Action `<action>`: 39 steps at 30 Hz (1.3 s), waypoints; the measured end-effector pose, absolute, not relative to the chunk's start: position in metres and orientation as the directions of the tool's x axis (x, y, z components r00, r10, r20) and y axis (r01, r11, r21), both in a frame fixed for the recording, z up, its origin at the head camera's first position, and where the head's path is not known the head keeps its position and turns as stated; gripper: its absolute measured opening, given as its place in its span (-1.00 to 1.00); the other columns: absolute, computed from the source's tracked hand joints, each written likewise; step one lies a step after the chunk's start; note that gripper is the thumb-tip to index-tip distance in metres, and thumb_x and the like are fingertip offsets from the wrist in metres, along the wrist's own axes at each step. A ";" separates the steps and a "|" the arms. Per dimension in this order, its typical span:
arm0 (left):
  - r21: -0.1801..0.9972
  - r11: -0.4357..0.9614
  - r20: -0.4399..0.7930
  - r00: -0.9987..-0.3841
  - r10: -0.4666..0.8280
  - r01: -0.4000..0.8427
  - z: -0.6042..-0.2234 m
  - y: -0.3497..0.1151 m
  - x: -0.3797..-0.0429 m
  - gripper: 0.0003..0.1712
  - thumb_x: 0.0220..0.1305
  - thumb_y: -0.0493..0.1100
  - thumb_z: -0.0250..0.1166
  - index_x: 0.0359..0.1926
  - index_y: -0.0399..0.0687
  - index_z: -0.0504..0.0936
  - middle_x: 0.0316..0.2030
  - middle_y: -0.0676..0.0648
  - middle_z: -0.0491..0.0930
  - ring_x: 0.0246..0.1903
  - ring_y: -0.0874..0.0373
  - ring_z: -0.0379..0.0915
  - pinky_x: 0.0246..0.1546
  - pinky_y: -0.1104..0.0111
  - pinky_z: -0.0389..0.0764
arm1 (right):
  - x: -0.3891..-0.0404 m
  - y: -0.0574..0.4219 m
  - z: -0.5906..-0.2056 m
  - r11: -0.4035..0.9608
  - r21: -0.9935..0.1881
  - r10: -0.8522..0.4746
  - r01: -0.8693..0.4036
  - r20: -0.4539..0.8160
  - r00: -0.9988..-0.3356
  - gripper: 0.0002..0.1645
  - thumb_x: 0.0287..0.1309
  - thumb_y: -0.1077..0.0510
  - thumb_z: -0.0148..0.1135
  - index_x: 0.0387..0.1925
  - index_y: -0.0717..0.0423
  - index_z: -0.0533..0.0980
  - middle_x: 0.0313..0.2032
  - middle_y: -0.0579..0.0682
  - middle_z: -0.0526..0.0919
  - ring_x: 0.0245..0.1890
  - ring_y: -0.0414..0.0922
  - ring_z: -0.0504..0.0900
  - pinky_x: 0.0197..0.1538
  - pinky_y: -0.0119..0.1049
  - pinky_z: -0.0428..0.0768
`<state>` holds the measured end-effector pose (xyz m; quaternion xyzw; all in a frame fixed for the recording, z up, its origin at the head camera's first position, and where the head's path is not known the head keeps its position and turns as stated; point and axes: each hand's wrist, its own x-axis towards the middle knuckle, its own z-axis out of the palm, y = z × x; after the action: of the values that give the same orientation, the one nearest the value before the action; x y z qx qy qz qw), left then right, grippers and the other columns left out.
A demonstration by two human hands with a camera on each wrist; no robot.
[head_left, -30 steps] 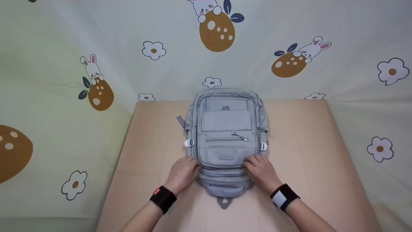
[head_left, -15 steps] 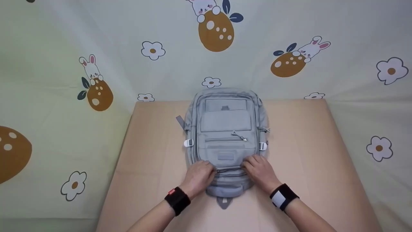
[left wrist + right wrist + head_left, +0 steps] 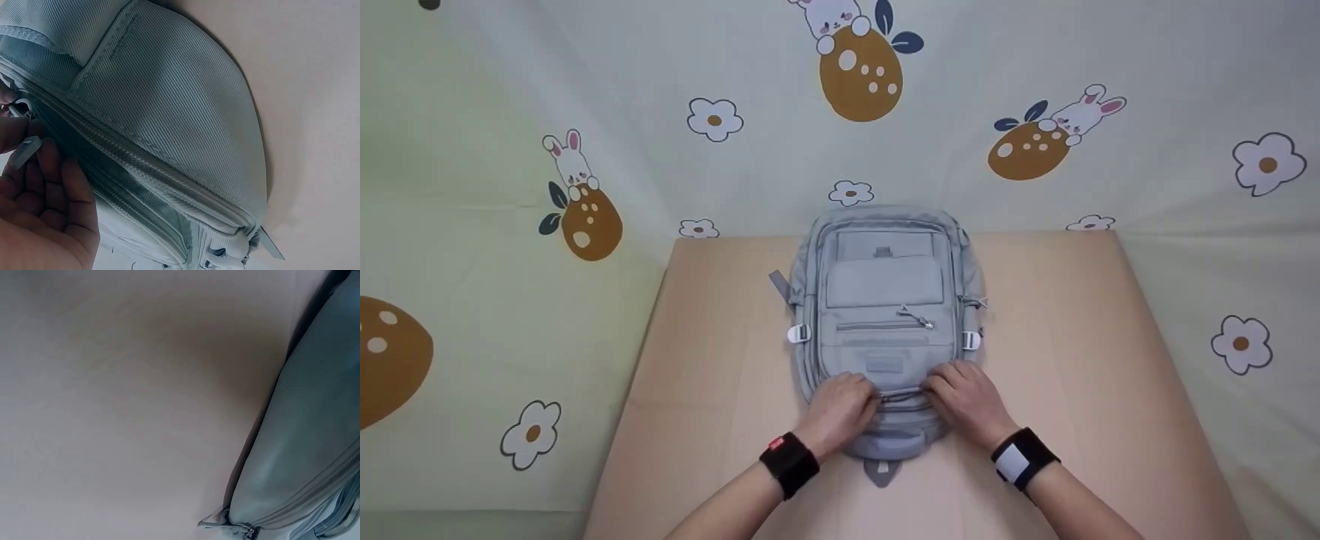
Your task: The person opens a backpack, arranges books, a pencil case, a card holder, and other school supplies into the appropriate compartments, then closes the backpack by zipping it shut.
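Observation:
A grey-blue backpack (image 3: pixel 885 285) lies front side up, its carry handle (image 3: pixel 894 445) nearest me. My left hand (image 3: pixel 841 411) pinches a zipper pull (image 3: pixel 28 151) at the handle end of the front panel. In the left wrist view, a dark gap (image 3: pixel 112 160) shows in the bag along the zipper line beside that hand. At the panel's lower right corner, my right hand (image 3: pixel 969 396) grips the bag's edge with curled fingers; their tips are hidden. The right wrist view holds the bag's side (image 3: pixel 304 422) but no fingers.
The bag rests on a light wood-coloured table (image 3: pixel 1057 337). A pale curtain (image 3: pixel 765 60) printed with rabbits and flowers stands behind the table and along its sides. White strap buckles (image 3: pixel 799 334) sit on both sides of the bag, and a strap end (image 3: pixel 780 286) sticks out left.
My left hand has moved right along the lower edge of the front panel, from its left corner toward the right hand. The right hand has stayed in place.

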<state>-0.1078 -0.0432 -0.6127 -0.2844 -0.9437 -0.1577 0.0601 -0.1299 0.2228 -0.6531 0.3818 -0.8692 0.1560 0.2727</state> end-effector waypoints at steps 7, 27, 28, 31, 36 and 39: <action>0.277 0.780 0.200 -0.828 0.524 0.561 -0.612 -0.046 -0.107 -0.93 0.36 -0.10 0.33 -0.28 0.06 0.70 -0.39 0.13 0.60 -0.35 0.19 0.53 -0.27 0.30 0.54 | -0.135 0.246 -0.648 0.679 -0.068 -0.529 -0.731 0.645 -0.551 -0.84 0.19 0.19 0.23 -0.20 0.10 0.62 -0.16 0.02 0.61 -0.18 0.02 0.60 -0.18 -0.06 0.56; 0.357 0.783 0.168 -0.859 0.483 0.510 -0.614 -0.049 -0.105 -0.93 0.34 -0.10 0.38 -0.29 0.05 0.68 -0.42 0.14 0.60 -0.38 0.23 0.52 -0.32 0.32 0.55 | -0.154 0.253 -0.645 0.694 -0.073 -0.553 -0.716 0.582 -0.596 -0.87 0.31 0.17 0.19 -0.18 0.12 0.60 -0.10 0.02 0.61 -0.10 0.03 0.62 -0.08 -0.07 0.62; 0.353 0.783 0.169 -0.858 0.486 0.513 -0.613 -0.048 -0.105 -0.93 0.33 -0.11 0.38 -0.30 0.06 0.68 -0.43 0.15 0.59 -0.40 0.23 0.51 -0.33 0.32 0.55 | -0.154 0.253 -0.645 0.690 -0.073 -0.555 -0.720 0.586 -0.591 -0.87 0.30 0.18 0.20 -0.19 0.12 0.61 -0.10 0.02 0.62 -0.10 0.03 0.62 -0.08 -0.07 0.62; 0.339 0.775 0.180 -0.845 0.503 0.533 -0.610 -0.040 -0.105 -0.94 0.29 -0.13 0.38 -0.35 0.06 0.69 -0.47 0.16 0.57 -0.44 0.24 0.50 -0.38 0.34 0.53 | -0.154 0.253 -0.646 0.676 -0.076 -0.552 -0.733 0.606 -0.572 -0.87 0.26 0.21 0.23 -0.20 0.14 0.62 -0.10 0.04 0.63 -0.11 0.03 0.62 -0.08 -0.09 0.62; 0.310 0.765 0.209 -0.826 0.524 0.564 -0.608 -0.017 -0.107 -0.89 0.24 -0.12 0.40 -0.43 0.08 0.67 -0.53 0.17 0.53 -0.50 0.24 0.48 -0.47 0.36 0.50 | -0.154 0.250 -0.648 0.672 -0.066 -0.546 -0.737 0.628 -0.554 -0.87 0.22 0.23 0.23 -0.22 0.14 0.63 -0.12 0.02 0.63 -0.13 0.02 0.62 -0.10 -0.11 0.62; 0.268 0.758 0.245 -0.803 0.543 0.594 -0.608 0.002 -0.111 -0.85 0.23 -0.10 0.39 -0.48 0.09 0.67 -0.56 0.17 0.52 -0.53 0.22 0.50 -0.50 0.35 0.51 | -0.154 0.250 -0.648 0.676 -0.069 -0.541 -0.734 0.629 -0.558 -0.88 0.24 0.23 0.21 -0.22 0.13 0.63 -0.13 0.01 0.63 -0.14 0.02 0.62 -0.11 -0.12 0.62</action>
<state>-0.1112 0.0018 -0.6081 -0.3042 -0.9345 -0.1681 0.0765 -0.1541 0.2496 -0.6484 0.3675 -0.8673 0.1638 0.2931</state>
